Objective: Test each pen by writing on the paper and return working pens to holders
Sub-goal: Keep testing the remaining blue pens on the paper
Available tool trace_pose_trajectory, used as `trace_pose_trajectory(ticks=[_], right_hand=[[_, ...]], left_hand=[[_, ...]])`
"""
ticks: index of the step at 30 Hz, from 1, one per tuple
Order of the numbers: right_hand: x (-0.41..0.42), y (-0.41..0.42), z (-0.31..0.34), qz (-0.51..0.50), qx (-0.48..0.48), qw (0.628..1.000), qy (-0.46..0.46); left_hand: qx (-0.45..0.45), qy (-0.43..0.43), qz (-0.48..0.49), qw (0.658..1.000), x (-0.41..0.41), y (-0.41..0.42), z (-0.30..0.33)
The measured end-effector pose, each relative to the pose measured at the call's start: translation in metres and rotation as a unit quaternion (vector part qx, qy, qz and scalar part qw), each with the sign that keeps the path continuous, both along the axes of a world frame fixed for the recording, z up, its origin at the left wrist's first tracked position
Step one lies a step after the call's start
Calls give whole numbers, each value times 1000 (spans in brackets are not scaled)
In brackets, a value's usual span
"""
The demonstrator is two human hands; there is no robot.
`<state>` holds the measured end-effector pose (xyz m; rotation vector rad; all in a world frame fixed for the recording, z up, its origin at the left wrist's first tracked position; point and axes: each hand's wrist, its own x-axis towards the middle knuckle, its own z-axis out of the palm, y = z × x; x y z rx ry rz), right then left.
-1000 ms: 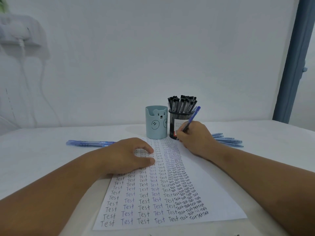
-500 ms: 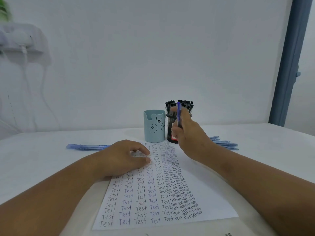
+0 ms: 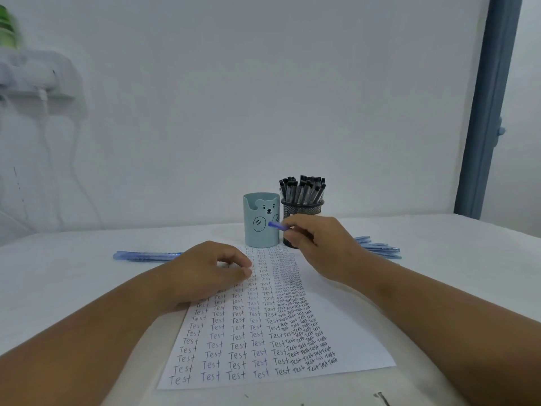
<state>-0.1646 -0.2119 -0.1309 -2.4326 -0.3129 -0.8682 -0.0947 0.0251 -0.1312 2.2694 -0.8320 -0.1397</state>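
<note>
So the blue pen (image 3: 277, 225) is up off the table, lying roughly sideways in the air, its end poking out to the left past the fingertips (image 3: 288, 223) of the right hand (image 3: 319, 244). Thumb and curled fingers pinch it; most of the barrel is hidden inside the hand. The visible end sits right in front of the teal bear holder (image 3: 260, 221), near its belly, not in it.

Just right of that is the black mesh holder (image 3: 301, 207), packed with black-capped pens, partly behind the hand.

The left hand (image 3: 210, 273) rests on the upper left of the paper (image 3: 263, 332), fingers curled loosely, tips pressing the sheet. The paper is covered in columns of "Test".

Loose blue pens lie on the table (image 3: 58, 288): one bunch left (image 3: 146, 255), another right (image 3: 377, 249).
</note>
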Motion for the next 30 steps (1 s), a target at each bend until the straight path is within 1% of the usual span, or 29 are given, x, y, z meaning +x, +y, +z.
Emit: trace_pose_trajectory(ticks=[4, 7, 14, 17, 20, 24, 28, 30], right_hand=[[-3, 2, 3, -5, 56, 998, 26], [-3, 3, 2, -8, 43, 999, 26], [-3, 0, 1, -14, 54, 998, 22], [-2, -4, 3, -32, 24, 999, 26], [0, -20, 10, -90, -7, 995, 50], [-4, -52, 19, -197, -66, 973, 96], [-14, -71, 19, -239, -54, 960, 137], [-14, -74, 18, -255, -65, 952, 154]], left_hand=[[-7, 6, -2, 1000, 1, 0, -1], [-8, 11, -2, 1000, 2, 0, -1], [-18, 21, -2, 1000, 2, 0, -2], [-32, 19, -2, 999, 4, 1, -3], [-46, 15, 5, 999, 6, 2, -3], [-53, 2, 6, 999, 9, 4, -4], [-47, -6, 1, 999, 8, 4, -4], [-39, -10, 3, 999, 8, 4, -4]])
